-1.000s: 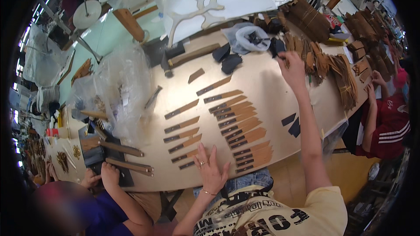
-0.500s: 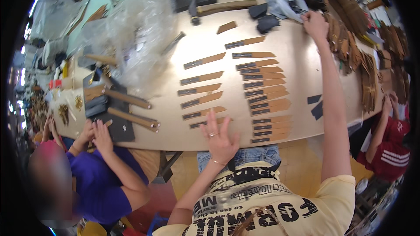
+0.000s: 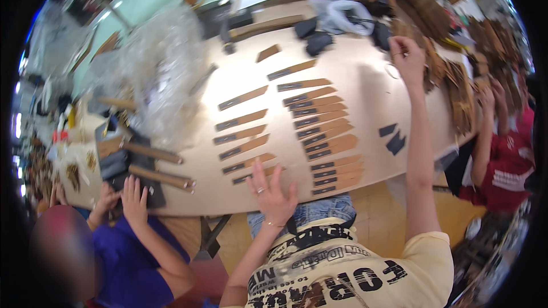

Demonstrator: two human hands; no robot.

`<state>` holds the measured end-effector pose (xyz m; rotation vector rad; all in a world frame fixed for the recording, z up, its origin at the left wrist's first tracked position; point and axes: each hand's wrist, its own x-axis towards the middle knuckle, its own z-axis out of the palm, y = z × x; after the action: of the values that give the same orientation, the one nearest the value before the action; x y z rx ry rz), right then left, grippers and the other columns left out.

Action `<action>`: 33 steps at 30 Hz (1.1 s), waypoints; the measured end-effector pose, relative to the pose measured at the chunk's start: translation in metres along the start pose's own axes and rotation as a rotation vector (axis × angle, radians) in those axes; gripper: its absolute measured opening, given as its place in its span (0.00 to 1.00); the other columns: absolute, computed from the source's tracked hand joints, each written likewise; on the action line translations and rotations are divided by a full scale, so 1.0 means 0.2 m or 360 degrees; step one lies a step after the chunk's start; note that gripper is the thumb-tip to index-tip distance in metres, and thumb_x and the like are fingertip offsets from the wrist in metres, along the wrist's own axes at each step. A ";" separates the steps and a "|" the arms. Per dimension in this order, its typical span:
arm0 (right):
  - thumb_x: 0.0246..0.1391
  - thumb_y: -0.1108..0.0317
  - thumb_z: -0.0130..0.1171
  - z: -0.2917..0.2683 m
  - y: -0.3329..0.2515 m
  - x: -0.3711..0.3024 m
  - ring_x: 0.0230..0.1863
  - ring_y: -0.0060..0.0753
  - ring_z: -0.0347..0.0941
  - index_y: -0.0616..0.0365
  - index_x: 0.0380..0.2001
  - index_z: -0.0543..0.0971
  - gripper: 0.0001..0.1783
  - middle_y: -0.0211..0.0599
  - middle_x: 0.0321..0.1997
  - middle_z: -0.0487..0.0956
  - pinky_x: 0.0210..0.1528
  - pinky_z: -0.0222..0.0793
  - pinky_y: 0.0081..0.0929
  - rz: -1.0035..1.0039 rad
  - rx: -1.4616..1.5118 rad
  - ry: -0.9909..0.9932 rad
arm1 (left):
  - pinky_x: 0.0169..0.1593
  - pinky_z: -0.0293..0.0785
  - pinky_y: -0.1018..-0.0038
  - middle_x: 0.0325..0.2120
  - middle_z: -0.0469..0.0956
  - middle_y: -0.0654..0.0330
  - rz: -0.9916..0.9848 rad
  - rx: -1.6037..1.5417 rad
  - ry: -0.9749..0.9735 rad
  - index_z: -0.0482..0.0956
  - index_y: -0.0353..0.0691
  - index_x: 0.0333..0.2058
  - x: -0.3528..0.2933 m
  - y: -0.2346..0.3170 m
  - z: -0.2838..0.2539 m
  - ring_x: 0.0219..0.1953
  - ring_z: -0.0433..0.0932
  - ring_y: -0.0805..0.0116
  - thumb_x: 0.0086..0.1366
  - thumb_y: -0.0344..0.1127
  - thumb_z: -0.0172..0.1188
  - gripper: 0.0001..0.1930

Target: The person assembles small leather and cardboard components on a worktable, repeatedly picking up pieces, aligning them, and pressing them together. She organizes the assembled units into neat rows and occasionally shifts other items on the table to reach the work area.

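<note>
My left hand (image 3: 274, 197) lies at the table's near edge with its fingers spread flat. Its fingertips are over the nearest strip (image 3: 242, 178) of the left column, a brown leather-like piece with a dark patch at one end. Another column of such strips (image 3: 325, 131), several of them overlapping, runs up the middle. At the far right, my right hand (image 3: 409, 60) is raised with thumb and fingers pinched together. A thin pale loop (image 3: 393, 71) shows just below its fingertips; what the pinch holds is unclear. Beside that hand are a grey plastic bag (image 3: 342, 16) and a dark bundle (image 3: 382, 36).
Brown strip bundles (image 3: 456, 91) are piled at the right edge. Small dark pieces (image 3: 394, 144) lie right of the strips. Crumpled clear plastic (image 3: 165, 68) and a hammer (image 3: 228, 37) lie toward the far left. A person in purple (image 3: 137, 251) works at my left, another in red (image 3: 502, 162) at right.
My right hand has drawn back from the grey bag, nearer and to the right, and a thin loop now shows by its fingers. The view has shifted; my left hand stays by the nearest strip.
</note>
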<state>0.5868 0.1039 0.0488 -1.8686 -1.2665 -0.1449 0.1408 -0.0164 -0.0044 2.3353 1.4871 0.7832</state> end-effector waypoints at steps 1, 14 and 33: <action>0.56 0.66 0.64 -0.09 -0.01 -0.07 0.31 0.27 0.75 0.61 0.38 0.83 0.10 0.37 0.31 0.81 0.36 0.71 0.26 0.0042 0.0005 -0.0109 | 0.71 0.39 0.47 0.67 0.54 0.37 -0.0005 0.0007 -0.0007 0.70 0.41 0.59 0.00 0.00 0.00 0.70 0.52 0.39 0.61 0.45 0.61 0.29; 0.45 0.66 0.73 -0.67 -0.22 -0.94 0.36 0.28 0.68 0.62 0.40 0.79 0.20 0.33 0.35 0.75 0.42 0.68 0.26 0.0729 -0.0266 -0.0535 | 0.70 0.38 0.47 0.67 0.55 0.39 0.0030 0.0045 0.0078 0.73 0.38 0.56 0.01 -0.04 -0.02 0.70 0.52 0.41 0.62 0.43 0.59 0.25; 0.48 0.67 0.70 -0.61 -0.23 -0.90 0.34 0.28 0.66 0.58 0.46 0.79 0.21 0.32 0.36 0.75 0.38 0.67 0.25 0.0771 -0.0199 -0.0035 | 0.71 0.35 0.46 0.67 0.54 0.40 -0.0024 0.0013 0.0178 0.74 0.41 0.55 0.02 0.00 0.00 0.71 0.49 0.42 0.58 0.38 0.63 0.25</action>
<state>0.5052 -0.1026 0.0586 -2.2337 -0.8008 0.0584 0.1415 -0.0136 -0.0033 2.3176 1.5539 0.9196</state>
